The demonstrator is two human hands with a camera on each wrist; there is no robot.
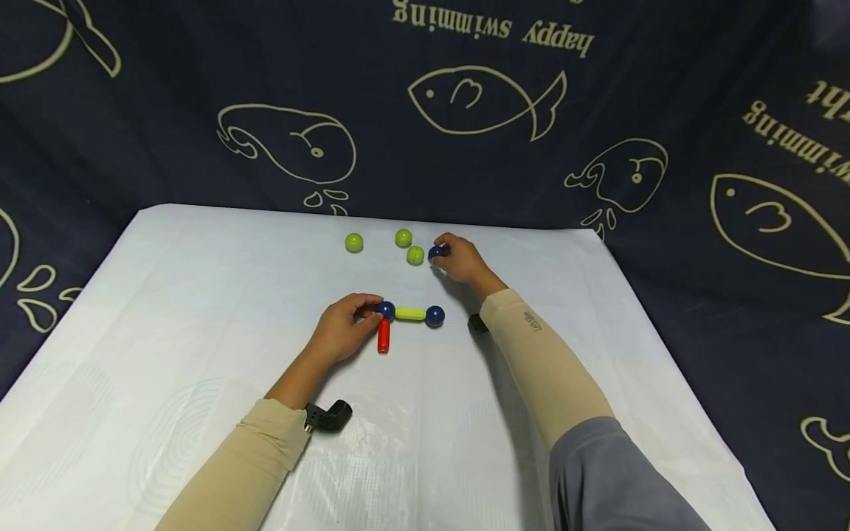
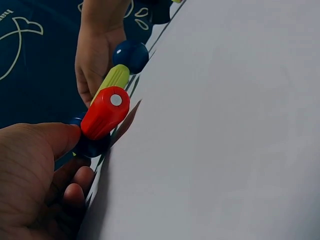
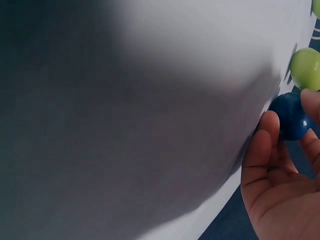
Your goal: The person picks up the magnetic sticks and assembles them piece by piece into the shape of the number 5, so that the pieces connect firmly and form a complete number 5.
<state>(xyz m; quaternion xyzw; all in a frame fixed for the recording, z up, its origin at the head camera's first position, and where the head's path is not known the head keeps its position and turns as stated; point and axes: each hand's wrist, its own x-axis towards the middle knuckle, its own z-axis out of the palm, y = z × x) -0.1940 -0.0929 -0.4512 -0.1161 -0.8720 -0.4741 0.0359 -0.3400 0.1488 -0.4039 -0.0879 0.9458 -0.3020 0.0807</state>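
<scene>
My left hand (image 1: 340,330) pinches a blue ball (image 1: 387,310) between thumb and fingers. From that ball a yellow-green rod (image 1: 410,314) runs right to a second blue ball (image 1: 434,316). A red rod (image 1: 384,336) sticks out toward me from the held ball; its free end shows a round silver disc in the left wrist view. Farther back, my right hand (image 1: 462,259) holds another blue ball (image 3: 292,117), thumb on one side and fingertips on the other. Beside this ball sits a green ball (image 1: 415,255).
Two more green balls, one in the middle (image 1: 403,237) and one to the left (image 1: 354,243), lie near the back of the white-covered table (image 1: 199,295). A dark blue printed cloth (image 1: 398,177) hangs behind it. Black wrist cameras are strapped at both sleeves.
</scene>
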